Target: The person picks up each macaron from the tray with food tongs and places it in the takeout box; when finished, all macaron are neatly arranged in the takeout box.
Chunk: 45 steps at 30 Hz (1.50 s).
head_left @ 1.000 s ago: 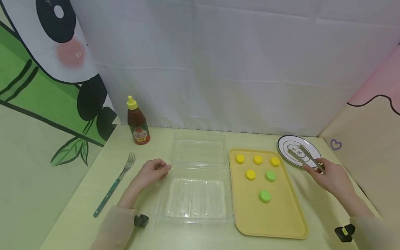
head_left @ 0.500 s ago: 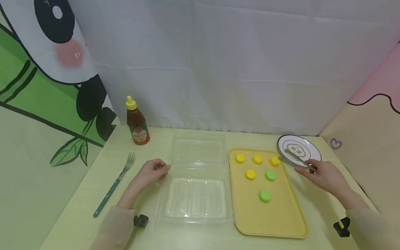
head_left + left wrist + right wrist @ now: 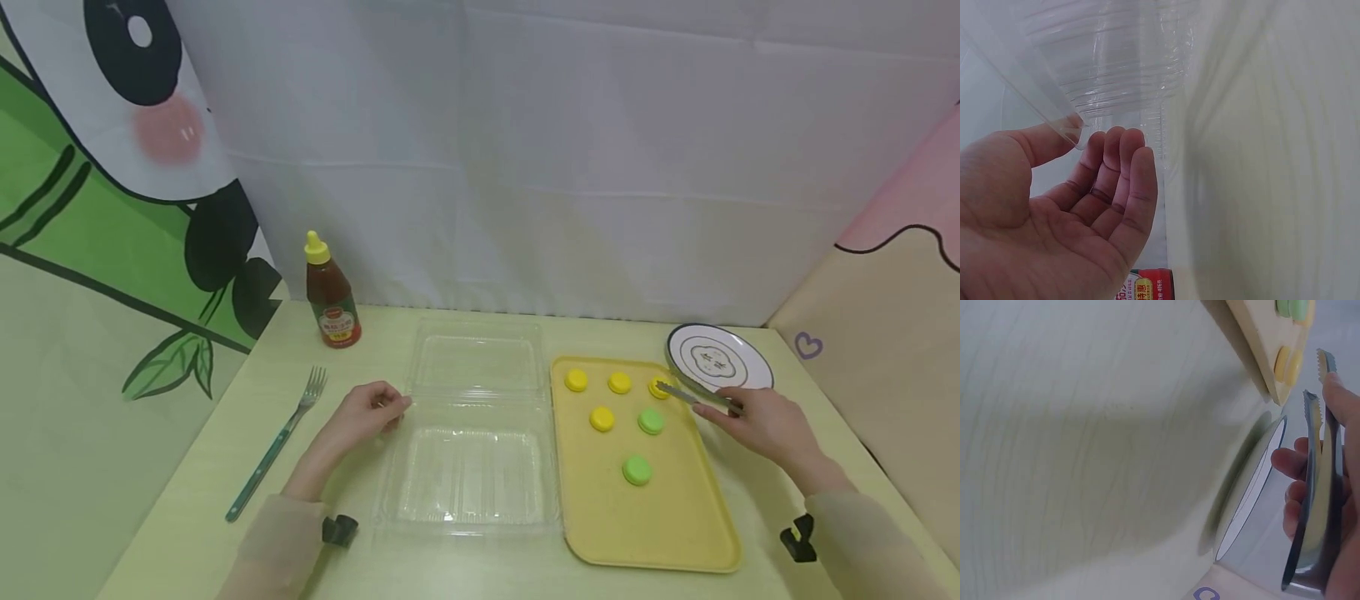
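Note:
My right hand (image 3: 768, 423) holds small metal tongs (image 3: 1319, 487), their toothed tips apart in the right wrist view. In the head view the tips overlap the yellow macaron (image 3: 660, 387) at the tray's far right corner. More yellow macarons (image 3: 602, 418) and two green macarons (image 3: 637, 470) lie on the yellow tray (image 3: 652, 533). My left hand (image 3: 371, 412) pinches the left edge of a clear plastic container (image 3: 468, 475), whose hinged lid (image 3: 480, 358) lies folded back. In the left wrist view the thumb shows through the clear rim (image 3: 1075, 134), with the fingers curled beside it.
A white plate (image 3: 712, 358) with a dark rim sits at the back right, just behind my right hand. To the left lie a fork (image 3: 273, 450) with a green handle and a standing sauce bottle (image 3: 330, 300) with a yellow cap. A white cloth (image 3: 495, 183) hangs behind the table.
My right hand has brought the tongs left from over the plate to the yellow macaron at the tray's corner. The tongs' tips appear closer together in the head view. My left hand has stayed put.

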### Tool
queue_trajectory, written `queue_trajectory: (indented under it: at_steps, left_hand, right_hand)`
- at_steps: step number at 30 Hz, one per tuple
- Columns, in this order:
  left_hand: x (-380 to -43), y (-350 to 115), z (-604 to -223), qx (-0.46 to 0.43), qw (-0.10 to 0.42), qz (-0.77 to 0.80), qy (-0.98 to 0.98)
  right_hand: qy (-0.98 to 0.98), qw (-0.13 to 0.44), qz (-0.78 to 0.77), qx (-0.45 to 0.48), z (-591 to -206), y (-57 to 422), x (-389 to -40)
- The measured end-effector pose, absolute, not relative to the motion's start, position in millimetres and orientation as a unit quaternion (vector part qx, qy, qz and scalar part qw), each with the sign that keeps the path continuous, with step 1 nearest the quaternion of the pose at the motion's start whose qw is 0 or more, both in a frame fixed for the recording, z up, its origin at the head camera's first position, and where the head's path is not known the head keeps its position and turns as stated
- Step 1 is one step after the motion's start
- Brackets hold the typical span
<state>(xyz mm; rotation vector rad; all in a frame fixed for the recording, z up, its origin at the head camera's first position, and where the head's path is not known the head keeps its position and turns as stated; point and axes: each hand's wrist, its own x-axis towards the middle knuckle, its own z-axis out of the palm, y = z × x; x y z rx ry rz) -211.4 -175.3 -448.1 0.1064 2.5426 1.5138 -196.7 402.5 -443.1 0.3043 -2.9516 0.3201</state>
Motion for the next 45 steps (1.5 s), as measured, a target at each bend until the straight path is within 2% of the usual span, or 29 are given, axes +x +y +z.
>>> queue_trajectory:
  at_steps: [18, 45]
  left_hand:
    - [-210.1, -174.0, -446.1, 0.03, 0.091, 0.511, 0.854]
    - [-209.2, -176.9, -448.7, 0.043, 0.09, 0.514, 0.852]
  right_hand:
    - [-0.988, 0.068, 0.094, 0.103, -453.3, 400.9, -200.0]
    - [-0.989, 0.053, 0.095, 0.097, -446.2, 392.2, -199.0]
